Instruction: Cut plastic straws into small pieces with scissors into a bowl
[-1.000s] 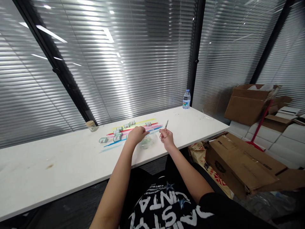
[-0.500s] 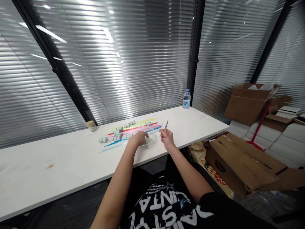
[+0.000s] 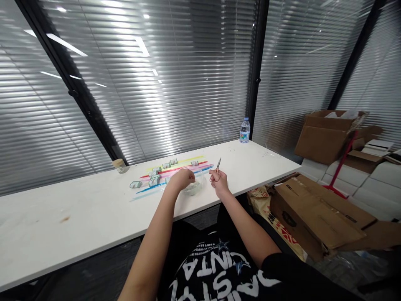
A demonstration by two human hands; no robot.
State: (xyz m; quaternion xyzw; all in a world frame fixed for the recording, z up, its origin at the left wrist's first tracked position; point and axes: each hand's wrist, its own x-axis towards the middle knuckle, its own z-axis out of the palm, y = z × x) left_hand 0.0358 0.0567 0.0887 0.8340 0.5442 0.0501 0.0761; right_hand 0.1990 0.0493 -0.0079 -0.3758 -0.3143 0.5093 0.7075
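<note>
While both forearms reach out from the near edge of the white table (image 3: 62, 225), the left hand (image 3: 181, 179) rests curled, fingers bent down onto the rim of a small clear bowl (image 3: 193, 187); whether it grips anything there cannot be told. Just right of the bowl, the right hand (image 3: 219, 182) is closed through the loops of one pair of small scissors (image 3: 217, 169), blades together and pointing up and away. Wide bare tabletop lies to the left of the hands, a narrower bare stretch to the right before the table's end. Beyond the bowl lie coloured strips (image 3: 175, 170), at least five: yellow, red, pink, two blue. About eight small green-and-white rolls (image 3: 153, 177) sit among them. Farther left stands one tan cup (image 3: 119, 165); at the far right corner, one water bottle (image 3: 244, 131). Off the right edge, cardboard boxes (image 3: 316, 213) crowd the floor.
</note>
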